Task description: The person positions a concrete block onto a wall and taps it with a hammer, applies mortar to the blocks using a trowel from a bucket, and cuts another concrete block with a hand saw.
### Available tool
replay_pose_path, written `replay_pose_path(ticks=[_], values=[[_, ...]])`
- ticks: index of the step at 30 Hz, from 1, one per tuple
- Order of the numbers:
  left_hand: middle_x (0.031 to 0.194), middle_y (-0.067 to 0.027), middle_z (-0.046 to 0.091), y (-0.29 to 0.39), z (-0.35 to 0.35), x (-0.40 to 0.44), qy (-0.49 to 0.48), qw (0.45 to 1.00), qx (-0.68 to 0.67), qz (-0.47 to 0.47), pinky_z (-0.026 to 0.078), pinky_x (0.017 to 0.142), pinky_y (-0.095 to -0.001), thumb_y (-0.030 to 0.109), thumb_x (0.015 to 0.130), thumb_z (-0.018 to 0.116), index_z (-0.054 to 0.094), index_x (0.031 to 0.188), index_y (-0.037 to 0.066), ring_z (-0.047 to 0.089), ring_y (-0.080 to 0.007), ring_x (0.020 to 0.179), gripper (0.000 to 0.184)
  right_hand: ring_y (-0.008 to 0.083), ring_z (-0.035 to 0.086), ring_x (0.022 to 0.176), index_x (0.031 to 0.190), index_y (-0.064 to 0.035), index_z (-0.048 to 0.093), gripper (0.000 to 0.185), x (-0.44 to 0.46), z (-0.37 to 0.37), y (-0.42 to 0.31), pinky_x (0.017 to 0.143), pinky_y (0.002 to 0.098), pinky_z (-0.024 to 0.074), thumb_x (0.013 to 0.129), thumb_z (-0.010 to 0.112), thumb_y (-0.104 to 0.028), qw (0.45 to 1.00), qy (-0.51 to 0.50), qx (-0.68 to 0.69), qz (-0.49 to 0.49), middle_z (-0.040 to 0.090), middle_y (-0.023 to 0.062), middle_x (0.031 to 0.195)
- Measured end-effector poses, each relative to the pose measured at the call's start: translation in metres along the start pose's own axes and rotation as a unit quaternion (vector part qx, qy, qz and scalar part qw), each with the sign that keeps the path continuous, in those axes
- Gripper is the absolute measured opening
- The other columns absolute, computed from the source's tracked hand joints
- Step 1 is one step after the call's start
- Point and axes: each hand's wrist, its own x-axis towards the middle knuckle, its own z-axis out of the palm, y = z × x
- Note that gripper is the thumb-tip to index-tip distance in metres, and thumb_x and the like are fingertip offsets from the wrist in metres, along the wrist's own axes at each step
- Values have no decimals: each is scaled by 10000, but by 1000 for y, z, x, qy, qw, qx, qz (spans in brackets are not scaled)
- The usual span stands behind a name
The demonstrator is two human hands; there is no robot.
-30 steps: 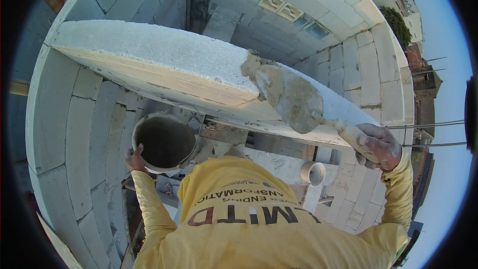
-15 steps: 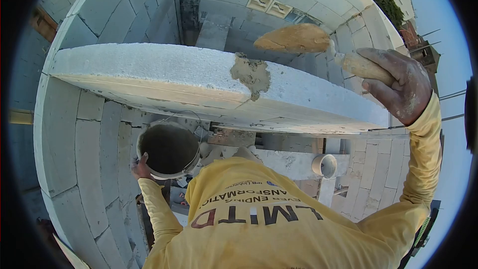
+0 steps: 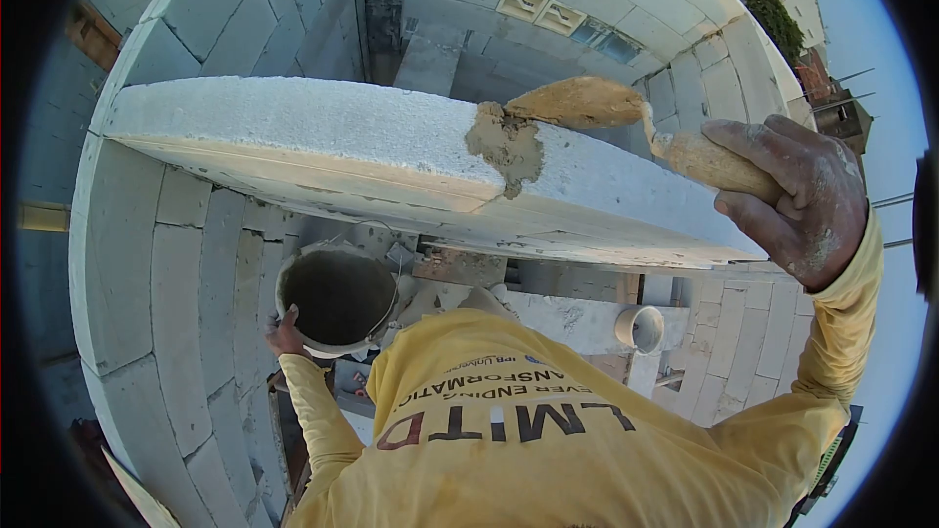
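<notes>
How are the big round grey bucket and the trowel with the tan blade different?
The big round grey bucket is wide and hollow; the tan-bladed, leaf-shaped trowel is narrow and pointed. The bucket is lower in the picture, in the left hand; the trowel is higher, in the right hand. Both are held bare-handed.

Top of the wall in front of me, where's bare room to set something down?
The longest bare patch is the left stretch of the wall top, between the side wall at left and the mortar. Another strip runs from the mortar toward the right hand. It's crowded at the mortar, with the trowel tip at its far side.
</notes>
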Motion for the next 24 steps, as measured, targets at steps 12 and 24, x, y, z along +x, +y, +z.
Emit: replay_pose_path(ticks=[12,24], values=[[888,-119,671,7,8,-7,-26,999,-48,0,537,739,-366,14,757,673,620,958,1,645,-236,773,208,259,595,687,1153,-89,636,534,4,4,-19,610,376,469,660,781,-238,991,-9,-131,-29,560,80,743],[859,-76,664,15,11,-13,-8,1000,-17,-4,465,728,-303,17,706,722,641,915,7,591,-167,748,225,238,581,700,1141,-103,638,493,14,-2,-29,631,366,470,677,760,-215,982,92,-160,-39,536,59,746]])
